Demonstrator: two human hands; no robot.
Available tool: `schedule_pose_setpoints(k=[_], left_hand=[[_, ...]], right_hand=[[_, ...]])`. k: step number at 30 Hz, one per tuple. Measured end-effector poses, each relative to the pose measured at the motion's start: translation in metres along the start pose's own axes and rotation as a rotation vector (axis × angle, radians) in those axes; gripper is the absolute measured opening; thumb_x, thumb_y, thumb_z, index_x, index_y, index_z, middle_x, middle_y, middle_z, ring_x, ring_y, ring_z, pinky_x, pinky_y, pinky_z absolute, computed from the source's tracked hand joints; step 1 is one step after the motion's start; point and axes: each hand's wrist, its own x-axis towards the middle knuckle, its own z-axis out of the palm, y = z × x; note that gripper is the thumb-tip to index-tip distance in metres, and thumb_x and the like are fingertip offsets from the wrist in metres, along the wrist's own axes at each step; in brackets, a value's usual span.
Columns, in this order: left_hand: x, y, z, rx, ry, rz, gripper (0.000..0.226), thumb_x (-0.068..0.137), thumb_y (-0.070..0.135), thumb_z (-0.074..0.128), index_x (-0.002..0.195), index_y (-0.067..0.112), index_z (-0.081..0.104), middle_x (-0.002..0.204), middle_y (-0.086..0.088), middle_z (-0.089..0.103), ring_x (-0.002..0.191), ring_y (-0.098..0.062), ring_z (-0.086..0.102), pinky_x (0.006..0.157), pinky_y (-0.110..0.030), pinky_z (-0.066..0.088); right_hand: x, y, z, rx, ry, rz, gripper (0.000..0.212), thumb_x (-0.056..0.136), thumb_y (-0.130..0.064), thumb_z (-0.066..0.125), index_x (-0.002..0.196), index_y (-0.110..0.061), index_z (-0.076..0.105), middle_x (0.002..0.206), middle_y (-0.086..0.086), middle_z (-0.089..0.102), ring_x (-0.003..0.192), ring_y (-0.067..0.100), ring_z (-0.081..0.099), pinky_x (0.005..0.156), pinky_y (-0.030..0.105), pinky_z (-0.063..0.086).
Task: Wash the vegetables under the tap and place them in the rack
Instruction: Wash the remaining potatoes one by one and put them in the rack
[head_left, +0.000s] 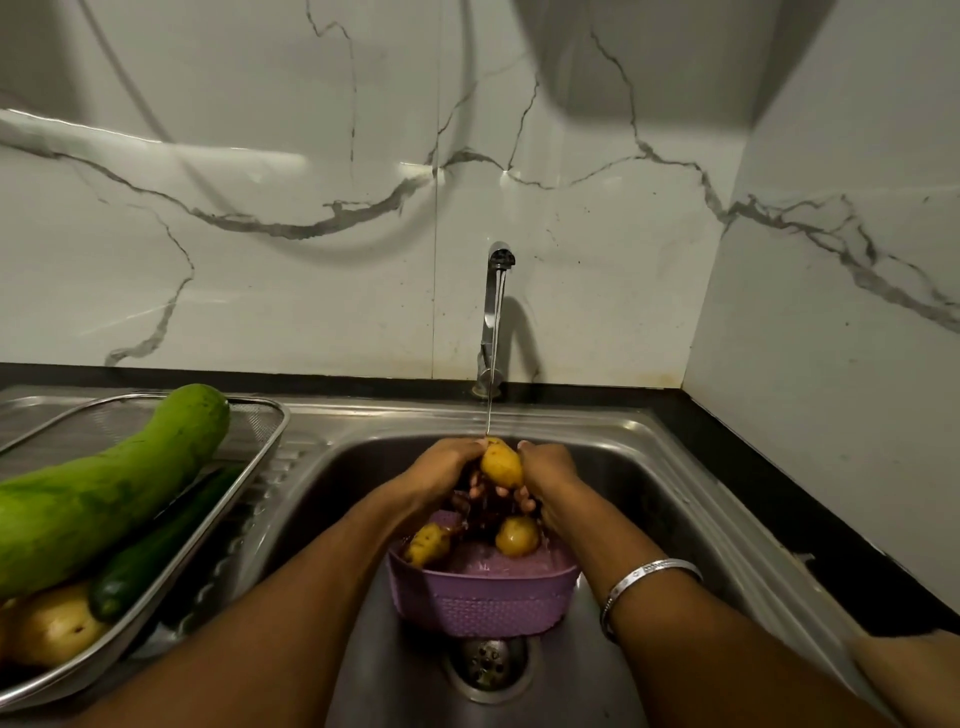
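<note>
My left hand (447, 462) and my right hand (545, 467) both grip a yellow potato (501, 464) under the thin stream from the tap (496, 291). Below them a purple basket (483, 597) stands in the steel sink (675, 467) and holds two more potatoes (517, 535), (428, 543). On the left drainboard a steel mesh rack (260, 415) holds a large pale green gourd (104, 493), a dark green cucumber (156, 551) and a potato (52, 623).
The sink drain (487, 662) lies just in front of the basket. A black counter (779, 493) runs along the sink's right side, and marble wall tiles (311, 260) rise behind. A silver bangle (644, 577) sits on my right wrist.
</note>
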Motion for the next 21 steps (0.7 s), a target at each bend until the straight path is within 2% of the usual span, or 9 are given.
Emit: schedule_pose_setpoints(k=[4, 8, 10, 12, 15, 16, 18, 19, 21], left_hand=[[0.002, -0.002, -0.001, 0.064, 0.077, 0.022, 0.033, 0.104, 0.041, 0.049, 0.082, 0.025, 0.067, 0.063, 0.007, 0.057, 0.060, -0.008, 0.052, 0.056, -0.023, 0.039], [0.007, -0.007, 0.001, 0.038, 0.173, 0.090, 0.047, 0.101, 0.048, 0.054, 0.063, 0.020, 0.058, 0.049, 0.009, 0.050, 0.046, -0.004, 0.046, 0.046, -0.017, 0.037], [0.008, -0.006, 0.003, 0.000, 0.193, 0.069, 0.049, 0.099, 0.053, 0.053, 0.066, 0.017, 0.058, 0.054, 0.002, 0.050, 0.050, -0.009, 0.047, 0.048, -0.020, 0.039], [0.009, 0.000, 0.006, -0.023, 0.246, -0.014, 0.050, 0.103, 0.055, 0.043, 0.076, 0.016, 0.060, 0.068, -0.003, 0.057, 0.062, -0.014, 0.052, 0.060, -0.025, 0.041], [0.009, 0.005, 0.009, -0.110, 0.242, -0.097, 0.049, 0.107, 0.055, 0.029, 0.089, 0.021, 0.060, 0.086, -0.003, 0.063, 0.081, -0.016, 0.058, 0.069, -0.031, 0.044], [0.008, 0.006, 0.011, -0.122, 0.223, -0.105, 0.051, 0.106, 0.056, 0.028, 0.095, 0.021, 0.062, 0.092, -0.005, 0.065, 0.086, -0.018, 0.060, 0.073, -0.033, 0.047], [0.012, 0.003, 0.013, -0.147, 0.182, -0.122, 0.055, 0.105, 0.058, 0.029, 0.114, 0.016, 0.064, 0.104, -0.012, 0.070, 0.095, -0.026, 0.065, 0.084, -0.037, 0.053], [0.012, 0.001, 0.014, -0.183, 0.168, -0.132, 0.056, 0.106, 0.056, 0.029, 0.118, 0.013, 0.064, 0.101, -0.014, 0.072, 0.090, -0.027, 0.068, 0.082, -0.037, 0.053], [0.009, 0.000, 0.015, -0.303, 0.138, -0.149, 0.053, 0.108, 0.046, 0.028, 0.108, 0.008, 0.066, 0.080, -0.012, 0.074, 0.065, -0.023, 0.065, 0.064, -0.031, 0.050]], right_hand=[[-0.002, -0.003, 0.002, -0.041, -0.011, -0.054, 0.037, 0.108, -0.031, 0.042, 0.107, -0.003, 0.065, 0.085, 0.023, 0.069, 0.027, 0.015, 0.051, 0.032, 0.016, 0.030], [-0.001, -0.004, 0.008, -0.097, 0.012, -0.050, 0.035, 0.107, -0.036, 0.044, 0.110, -0.010, 0.067, 0.087, 0.021, 0.074, 0.060, 0.030, 0.069, 0.046, 0.030, 0.044], [-0.003, -0.008, 0.006, -0.079, 0.021, -0.039, 0.033, 0.108, -0.033, 0.043, 0.109, -0.009, 0.065, 0.077, 0.018, 0.071, 0.052, 0.025, 0.064, 0.043, 0.027, 0.041], [-0.005, -0.010, 0.004, -0.073, 0.048, -0.019, 0.034, 0.108, -0.032, 0.044, 0.109, -0.005, 0.065, 0.071, 0.015, 0.067, 0.048, 0.022, 0.061, 0.043, 0.025, 0.041], [0.000, -0.009, 0.011, -0.044, 0.102, -0.079, 0.039, 0.106, -0.035, 0.047, 0.115, -0.004, 0.069, 0.098, 0.020, 0.073, 0.083, 0.033, 0.070, 0.070, 0.039, 0.057], [0.001, -0.008, 0.014, -0.049, 0.137, -0.139, 0.040, 0.105, -0.038, 0.048, 0.113, -0.006, 0.072, 0.105, 0.019, 0.073, 0.094, 0.035, 0.070, 0.082, 0.043, 0.058], [-0.004, -0.010, 0.015, -0.052, 0.190, -0.263, 0.043, 0.105, -0.043, 0.048, 0.109, -0.009, 0.074, 0.108, 0.016, 0.073, 0.100, 0.033, 0.068, 0.091, 0.044, 0.055], [-0.006, -0.010, 0.014, -0.048, 0.195, -0.310, 0.042, 0.105, -0.044, 0.048, 0.109, -0.010, 0.074, 0.108, 0.014, 0.073, 0.101, 0.031, 0.068, 0.092, 0.042, 0.054], [-0.010, -0.011, 0.012, -0.062, 0.172, -0.395, 0.036, 0.105, -0.040, 0.050, 0.111, -0.014, 0.073, 0.110, 0.010, 0.072, 0.104, 0.027, 0.066, 0.091, 0.038, 0.052]])
